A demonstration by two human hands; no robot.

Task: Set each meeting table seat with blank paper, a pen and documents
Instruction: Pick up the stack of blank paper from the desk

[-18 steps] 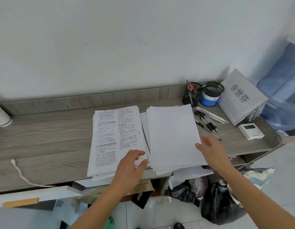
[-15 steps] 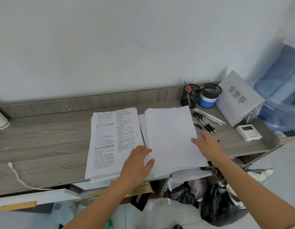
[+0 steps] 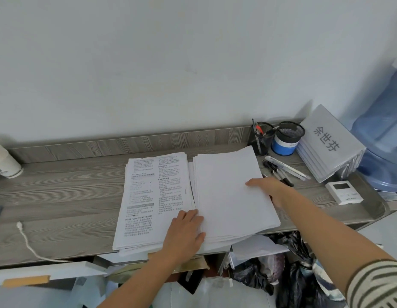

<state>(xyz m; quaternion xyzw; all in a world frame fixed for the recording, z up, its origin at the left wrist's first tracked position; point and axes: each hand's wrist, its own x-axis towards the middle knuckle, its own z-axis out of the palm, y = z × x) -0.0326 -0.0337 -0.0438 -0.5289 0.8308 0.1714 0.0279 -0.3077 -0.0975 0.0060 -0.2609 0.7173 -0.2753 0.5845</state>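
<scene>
Just starting: left hand [image 3: 184, 232] and right hand [image 3: 267, 189] lie flat, fingers straight, bracketing blank paper stack [image 3: 231, 196]; documents [image 3: 152, 196], pens [image 3: 282, 171] not yet gathered.

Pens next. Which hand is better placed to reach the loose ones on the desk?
Right. The right hand rests on the right edge of the blank paper stack, the loose pens just beyond it. The left hand rests at the seam between the printed documents and that stack, farther away.

An office: paper stacks [image 3: 228, 192], mesh pen holders [image 3: 290, 134], name placards [image 3: 328, 141] and water jug [image 3: 384, 134] on a desk [image 3: 59, 196].
</scene>
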